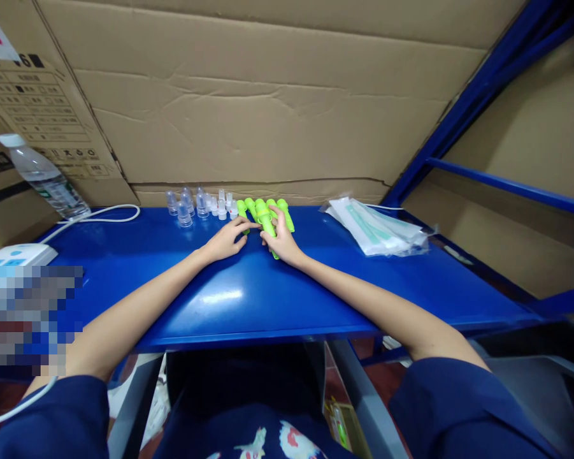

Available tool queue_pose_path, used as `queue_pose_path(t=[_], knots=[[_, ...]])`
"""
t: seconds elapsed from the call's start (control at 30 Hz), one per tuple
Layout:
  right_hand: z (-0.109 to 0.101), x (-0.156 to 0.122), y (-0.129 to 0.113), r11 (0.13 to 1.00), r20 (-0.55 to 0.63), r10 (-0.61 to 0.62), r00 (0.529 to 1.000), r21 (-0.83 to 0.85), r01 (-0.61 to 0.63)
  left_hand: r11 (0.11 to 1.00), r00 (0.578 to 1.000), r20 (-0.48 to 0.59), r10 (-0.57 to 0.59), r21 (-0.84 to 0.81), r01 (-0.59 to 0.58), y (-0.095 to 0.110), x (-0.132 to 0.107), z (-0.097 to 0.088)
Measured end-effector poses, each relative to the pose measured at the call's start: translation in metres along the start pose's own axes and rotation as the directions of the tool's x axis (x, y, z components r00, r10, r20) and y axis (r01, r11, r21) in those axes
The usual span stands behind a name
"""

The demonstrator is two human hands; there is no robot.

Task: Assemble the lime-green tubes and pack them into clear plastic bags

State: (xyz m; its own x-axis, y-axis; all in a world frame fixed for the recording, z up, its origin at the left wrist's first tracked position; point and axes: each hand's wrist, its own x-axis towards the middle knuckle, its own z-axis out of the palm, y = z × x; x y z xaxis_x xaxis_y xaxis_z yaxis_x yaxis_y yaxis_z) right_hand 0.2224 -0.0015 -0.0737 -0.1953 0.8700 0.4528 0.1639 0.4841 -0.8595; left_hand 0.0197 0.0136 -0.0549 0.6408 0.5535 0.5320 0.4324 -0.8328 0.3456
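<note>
My right hand [285, 243] is closed around a lime-green flashlight-shaped plastic piece [266, 220], which tilts with its wide end away from me. My left hand [228, 240] is just left of it, index finger and thumb apart, the fingertip close to the held piece. Whether that fingertip touches it I cannot tell. Several more lime-green pieces [284, 207] lie in a row behind both hands. Left of this row stand small clear-and-white plastic parts [222, 207], and beyond them clear plastic caps [185, 213].
Flat plastic-wrapped packets [375, 228] lie on the blue table [287, 299] at the right. A water bottle [48, 178] leans against cardboard at the far left, near a white cable [109, 213] and a white device [19, 255]. Cardboard [267, 115] walls the back.
</note>
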Motion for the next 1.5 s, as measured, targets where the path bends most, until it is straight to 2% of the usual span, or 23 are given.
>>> queue_pose_path(t=[0.17,0.27,0.37,0.47,0.6,0.93,1.2,1.4,1.5], knots=[[0.002,-0.002,-0.005,0.998,-0.005,-0.044,0.999,-0.037,0.044,0.998,0.999,-0.037,-0.005,0.058,0.007,0.000,0.002,-0.003],[0.002,0.000,-0.003,0.998,-0.013,-0.058,0.998,-0.038,0.057,0.969,0.982,-0.136,-0.129,0.194,0.154,-0.006,0.000,-0.011],[0.001,0.001,-0.001,0.995,-0.009,-0.084,0.996,-0.046,0.083,0.899,0.933,-0.243,-0.264,0.287,0.329,-0.017,-0.004,-0.019],[0.001,0.002,0.001,0.994,-0.003,-0.099,0.995,-0.052,0.099,0.861,0.907,-0.265,-0.328,0.313,0.402,-0.029,-0.009,-0.023],[0.001,0.003,0.003,0.995,-0.009,-0.082,0.997,-0.054,0.082,0.853,0.902,-0.252,-0.350,0.313,0.418,-0.034,-0.010,-0.024],[0.001,0.003,0.004,0.994,0.003,-0.095,0.995,-0.055,0.095,0.841,0.899,-0.279,-0.336,0.341,0.420,-0.025,-0.007,-0.026],[0.002,0.003,0.005,0.993,-0.004,-0.097,0.995,-0.064,0.096,0.771,0.875,-0.277,-0.397,0.417,0.482,-0.021,-0.007,-0.030],[0.002,0.002,0.002,0.992,0.010,-0.110,0.994,-0.064,0.110,0.810,0.888,-0.308,-0.342,0.383,0.445,-0.025,-0.007,-0.030],[0.001,0.002,0.002,0.992,0.016,-0.109,0.994,-0.062,0.110,0.849,0.886,-0.343,-0.313,0.317,0.423,-0.026,-0.006,-0.028]])
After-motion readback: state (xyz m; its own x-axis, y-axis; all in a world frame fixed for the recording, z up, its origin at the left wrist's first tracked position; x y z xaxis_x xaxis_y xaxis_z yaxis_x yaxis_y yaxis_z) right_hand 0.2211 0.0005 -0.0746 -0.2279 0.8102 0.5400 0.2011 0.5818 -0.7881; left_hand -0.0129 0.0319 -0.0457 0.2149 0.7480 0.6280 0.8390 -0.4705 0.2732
